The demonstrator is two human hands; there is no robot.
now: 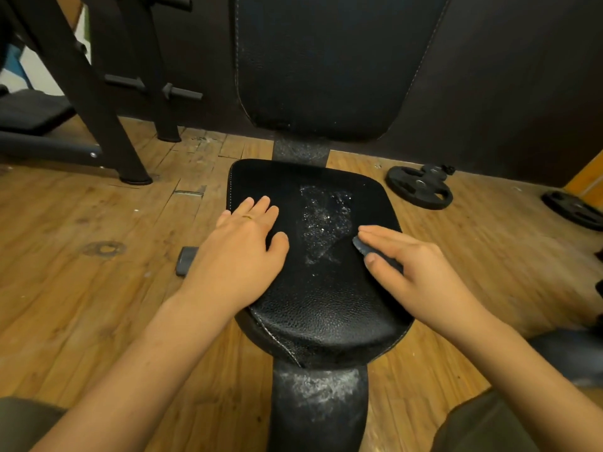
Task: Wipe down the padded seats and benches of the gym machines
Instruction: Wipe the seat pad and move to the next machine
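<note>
Black padded seat (313, 298) seen at centre over wooden floor (81, 288), wet patch (326, 220) on it. Left hand (241, 243) laid flat on seat; dark cloth (361, 247) pinched under right hand (414, 265). Weight plate (419, 187) left near wall.

A floor (98, 207) of worn wooden planks, scuffed and flecked with white, spreads under warm light. A black weight plate (419, 187) lies flat on it, close under a dark brown wall (505, 93). Right of the plate lies a second plate (574, 210). Far to its left stand the slanted legs of a dark metal frame (107, 125), with a small grey block (186, 261) on the planks below them.
</note>
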